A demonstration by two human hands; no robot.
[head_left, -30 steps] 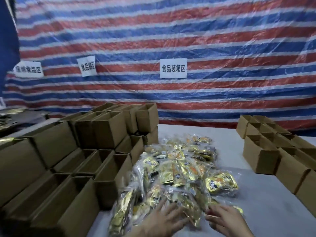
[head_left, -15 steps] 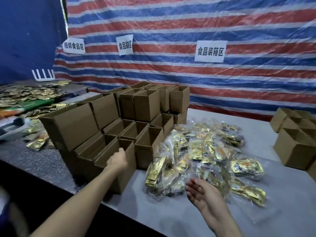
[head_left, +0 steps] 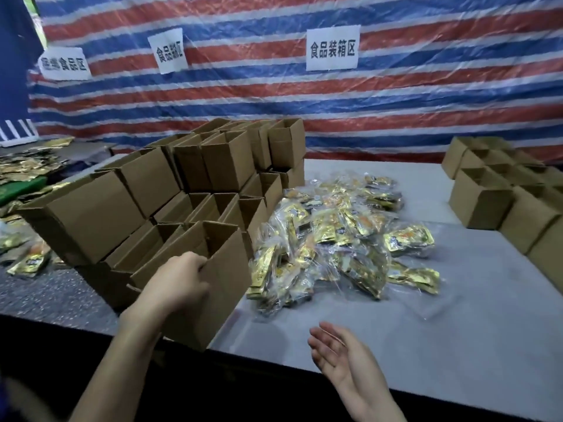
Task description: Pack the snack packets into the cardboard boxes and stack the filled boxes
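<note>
Striped red, white and blue tarpaulin [head_left: 411,105] hangs behind the grey table [head_left: 457,345], with paper signs [head_left: 332,48] stuck on it. A heap of snack packets [head_left: 335,239] lies mid-table. Left of the heap, the person's left hand [head_left: 176,284] reaches forward and grips the near rim of a cardboard box [head_left: 222,287], fingers curled over the edge into its open top. That box is tilted, its lower corner out past the table's front edge; inside, only brown walls show. In front of the heap, the right hand [head_left: 341,357] hovers palm up, fingers relaxed and slightly spread. Stacked open boxes [head_left: 152,190] stand just left of the heap, and more open boxes [head_left: 487,202] sit well to its right, their insides too dim to make out.
</note>
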